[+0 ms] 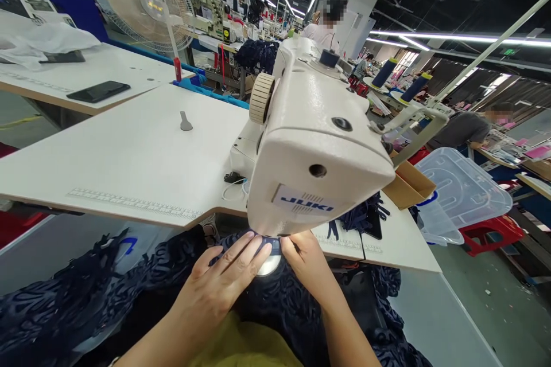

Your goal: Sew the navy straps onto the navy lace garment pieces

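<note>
Facing a broad white worktable [129,155], with a smaller stretch of neighbouring white table [129,63] at the far left. Looking past a co-worker [325,33] in a pale top, beyond the machine, and another person [456,129] in grey, leaning over a bench on the right. Seeing a large wire-caged fan [142,6] behind the tables, toward the left. Having navy fabric [69,298] with a raised, swirling pattern heaped along the near edge of the worktable, to both sides and in the middle. Working close under the head of a cream JUKI sewing machine [318,143]. Having a clear plastic container [465,183] off to the right, near a red stool [491,235], and an open cardboard box [408,183] just beside the machine. Laying the left hand [228,275] palm down, fingertips on a navy band [274,248] of the fabric; cannot tell whether gripping it from beneath too, with the thumb out of sight. Pinching the same band just to the right between thumb and forefinger of the right hand [306,258]. Holding the band directly below the machine head, beside a shiny rounded metal plate [269,267]. Seeing a black phone [99,92] on the neighbouring table and, smallest, a grey metal piece [185,122] on the worktable.
</note>
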A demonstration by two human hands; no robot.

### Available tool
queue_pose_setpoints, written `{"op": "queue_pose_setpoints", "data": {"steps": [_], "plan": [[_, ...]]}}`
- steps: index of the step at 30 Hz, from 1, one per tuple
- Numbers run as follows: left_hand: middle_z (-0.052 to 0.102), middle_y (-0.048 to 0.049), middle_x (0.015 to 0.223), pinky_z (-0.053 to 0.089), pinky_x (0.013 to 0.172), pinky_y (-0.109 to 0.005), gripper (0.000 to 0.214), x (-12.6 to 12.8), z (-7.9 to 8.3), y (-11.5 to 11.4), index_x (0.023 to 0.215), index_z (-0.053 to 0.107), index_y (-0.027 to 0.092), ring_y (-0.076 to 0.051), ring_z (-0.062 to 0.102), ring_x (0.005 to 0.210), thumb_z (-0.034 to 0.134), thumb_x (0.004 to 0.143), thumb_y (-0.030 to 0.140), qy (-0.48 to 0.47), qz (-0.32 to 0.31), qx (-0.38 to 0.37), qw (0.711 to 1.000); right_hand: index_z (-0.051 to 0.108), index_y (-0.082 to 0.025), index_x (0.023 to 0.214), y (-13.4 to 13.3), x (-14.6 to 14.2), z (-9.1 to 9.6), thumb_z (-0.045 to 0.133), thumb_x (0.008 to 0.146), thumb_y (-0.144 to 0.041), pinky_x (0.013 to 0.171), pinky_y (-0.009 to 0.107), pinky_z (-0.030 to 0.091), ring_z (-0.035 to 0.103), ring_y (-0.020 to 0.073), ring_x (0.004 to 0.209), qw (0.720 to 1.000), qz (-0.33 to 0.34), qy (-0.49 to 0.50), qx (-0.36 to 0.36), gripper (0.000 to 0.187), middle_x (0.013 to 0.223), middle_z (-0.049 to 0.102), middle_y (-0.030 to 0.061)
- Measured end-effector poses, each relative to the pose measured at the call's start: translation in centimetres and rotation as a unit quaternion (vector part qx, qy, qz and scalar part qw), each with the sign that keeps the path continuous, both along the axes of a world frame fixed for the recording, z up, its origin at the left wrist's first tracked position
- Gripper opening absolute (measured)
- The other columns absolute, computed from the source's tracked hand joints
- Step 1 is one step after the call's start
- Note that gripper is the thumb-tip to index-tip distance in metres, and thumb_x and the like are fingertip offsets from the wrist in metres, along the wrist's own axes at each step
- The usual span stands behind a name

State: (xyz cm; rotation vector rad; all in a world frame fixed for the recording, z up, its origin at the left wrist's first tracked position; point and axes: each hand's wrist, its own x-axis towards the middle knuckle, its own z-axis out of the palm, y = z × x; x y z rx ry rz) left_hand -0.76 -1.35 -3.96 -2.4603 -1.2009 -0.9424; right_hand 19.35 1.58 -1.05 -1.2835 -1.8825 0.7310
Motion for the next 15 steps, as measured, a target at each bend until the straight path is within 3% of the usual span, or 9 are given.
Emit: {"op": "queue_pose_setpoints", "data": {"steps": [9, 15], "plan": [[0.064, 0.0034, 0.126, 0.029, 0.096, -0.031, 0.046, -0.2, -0.3, 0.2, 0.139, 0.038, 0.038, -0.012, 0.060, 0.111, 0.024, 0.099, 0.021, -0.051, -0.008, -0.025, 0.998, 0.058, -0.021, 0.075, 0.0, -0.2, 0.0, 0.042, 0.094, -0.021, 0.071, 0.025, 0.043, 0.055, 0.0158, 0.077, 1.000, 0.004, -0.023, -0.005, 0.025, 0.079, 0.060, 0.0013], [0.063, -0.0024, 0.127, 0.036, 0.097, -0.033, 0.047, -1.2, -2.2, 1.3, 0.141, 0.040, 0.031, -0.017, 0.063, 0.106, 0.026, 0.096, 0.025, -0.055, -0.035, -0.006, 0.998, 0.058, -0.023, 0.086, 0.0, -0.3, 0.4, 0.040, 0.094, -0.019, 0.072, 0.022, 0.042, 0.056, 0.0141, 0.078, 0.999, 0.011, -0.036, 0.000, 0.021, 0.082, 0.060, -0.0013]]}}
